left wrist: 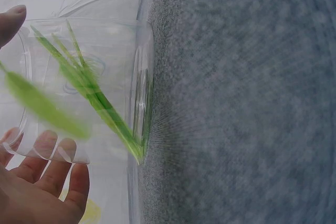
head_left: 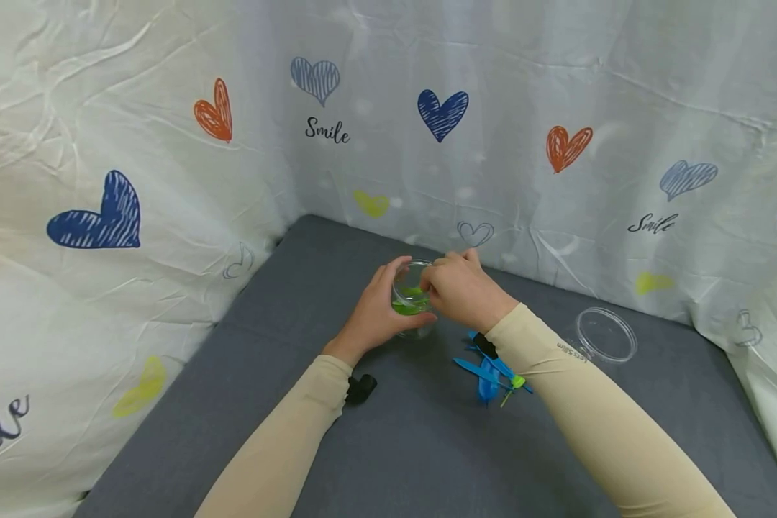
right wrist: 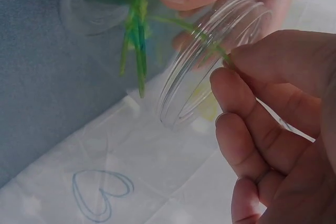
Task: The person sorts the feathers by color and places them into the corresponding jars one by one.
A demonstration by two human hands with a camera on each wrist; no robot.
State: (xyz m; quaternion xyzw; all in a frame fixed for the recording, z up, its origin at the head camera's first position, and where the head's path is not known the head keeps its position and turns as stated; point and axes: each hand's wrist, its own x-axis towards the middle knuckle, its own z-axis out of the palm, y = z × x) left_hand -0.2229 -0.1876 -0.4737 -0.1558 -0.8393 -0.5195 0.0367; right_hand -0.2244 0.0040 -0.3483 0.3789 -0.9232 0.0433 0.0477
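Note:
A clear, wide-mouthed jar point(head_left: 418, 333) stands on the grey table, and my left hand point(head_left: 372, 311) grips its side, thumb in front and fingers behind. Inside it, a bundle of thin green strips point(left wrist: 97, 98) leans against the wall and bottom. At the jar's threaded mouth point(right wrist: 176, 90), my right hand point(head_left: 464, 291) pinches the thin end of a green stem point(right wrist: 181, 23) between thumb and forefinger. A blurred green leaf-shaped piece point(left wrist: 44, 106) hangs inside the jar near the mouth; it appears to be the far end of that stem.
Blue blade-shaped pieces point(head_left: 488, 381) lie on the table below the right wrist, with a small bright green part point(head_left: 518, 381) among them. A round clear lid point(head_left: 605, 335) lies to the right. A white curtain point(head_left: 388, 165) printed with hearts borders the table.

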